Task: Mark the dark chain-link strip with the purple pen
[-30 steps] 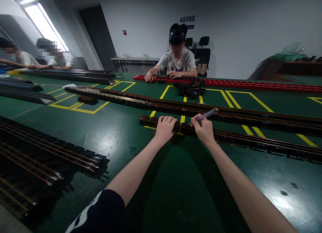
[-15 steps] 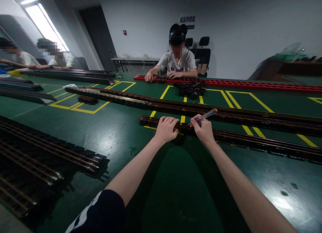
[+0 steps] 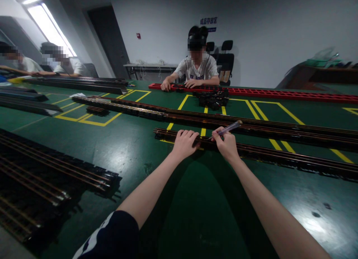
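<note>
A long dark rail strip [image 3: 268, 153] with copper-coloured rods lies across the green table [image 3: 112, 150]. My left hand [image 3: 185, 144] is wrapped over the strip near its left end, fingers bent over the far edge. Just to the right, my right hand [image 3: 226, 144] grips a screwdriver [image 3: 229, 127] with a clear purplish handle. The tool slants down to the left, its thin tip at the strip between my hands. Beyond, a longer bundle of similar strips [image 3: 179, 116] runs nearly parallel.
Several dark strips [image 3: 56, 169] lie at the left front. Across the table, a person [image 3: 198, 66] has both hands at a red slotted rail [image 3: 251, 91], beside a pile of black parts [image 3: 212, 98]. Grey channels [image 3: 81, 83] and two more people are at the far left.
</note>
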Demonstrator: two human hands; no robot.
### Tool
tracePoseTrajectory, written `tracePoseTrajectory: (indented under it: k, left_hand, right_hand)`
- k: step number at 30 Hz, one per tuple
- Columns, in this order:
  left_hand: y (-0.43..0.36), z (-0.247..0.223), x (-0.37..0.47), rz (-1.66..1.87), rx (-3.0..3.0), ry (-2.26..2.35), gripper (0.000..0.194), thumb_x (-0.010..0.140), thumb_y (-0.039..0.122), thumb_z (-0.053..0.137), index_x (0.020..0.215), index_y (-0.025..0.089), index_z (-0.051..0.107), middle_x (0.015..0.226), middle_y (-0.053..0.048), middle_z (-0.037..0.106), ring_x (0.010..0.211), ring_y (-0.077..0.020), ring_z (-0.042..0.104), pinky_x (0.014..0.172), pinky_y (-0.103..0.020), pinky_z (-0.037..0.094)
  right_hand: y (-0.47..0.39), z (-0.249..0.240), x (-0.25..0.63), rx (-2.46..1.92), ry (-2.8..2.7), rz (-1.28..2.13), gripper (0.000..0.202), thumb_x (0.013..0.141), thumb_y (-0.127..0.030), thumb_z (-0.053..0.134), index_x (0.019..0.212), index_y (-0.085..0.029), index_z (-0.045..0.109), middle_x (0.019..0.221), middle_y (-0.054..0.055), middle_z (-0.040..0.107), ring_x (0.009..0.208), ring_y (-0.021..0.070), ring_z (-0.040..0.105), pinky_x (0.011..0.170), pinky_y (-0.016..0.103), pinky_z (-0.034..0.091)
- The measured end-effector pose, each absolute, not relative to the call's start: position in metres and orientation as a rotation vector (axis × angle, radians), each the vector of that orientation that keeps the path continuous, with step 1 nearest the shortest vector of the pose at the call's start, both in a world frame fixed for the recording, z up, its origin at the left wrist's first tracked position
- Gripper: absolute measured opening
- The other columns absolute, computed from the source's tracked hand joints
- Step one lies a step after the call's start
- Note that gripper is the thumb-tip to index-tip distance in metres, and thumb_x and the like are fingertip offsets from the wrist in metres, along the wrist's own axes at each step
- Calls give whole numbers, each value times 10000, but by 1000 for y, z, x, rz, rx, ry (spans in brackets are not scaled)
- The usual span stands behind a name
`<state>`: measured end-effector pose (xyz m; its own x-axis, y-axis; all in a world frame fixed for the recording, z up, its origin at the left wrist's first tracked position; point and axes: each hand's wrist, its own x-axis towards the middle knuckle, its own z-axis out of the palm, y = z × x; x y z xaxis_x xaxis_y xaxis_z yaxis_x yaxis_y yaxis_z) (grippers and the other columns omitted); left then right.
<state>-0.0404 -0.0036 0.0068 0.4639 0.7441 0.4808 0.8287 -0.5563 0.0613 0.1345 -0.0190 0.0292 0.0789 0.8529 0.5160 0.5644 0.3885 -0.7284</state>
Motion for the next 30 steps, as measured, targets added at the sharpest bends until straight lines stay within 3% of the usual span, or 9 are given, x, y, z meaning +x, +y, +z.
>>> tracePoseTrajectory:
  k: [30]
  left_hand:
    - [-5,6,-39,-670,-2531,-1393,340,863,210,490,1193,219,570,1195,-60,647,1127,-235,544,1003,-434,332]
  right_hand:
    - [-17,28,138,-1285,-1543,318,322,823,-505,468,655,-233,503,516,23,604,527,203,590,596,319,455]
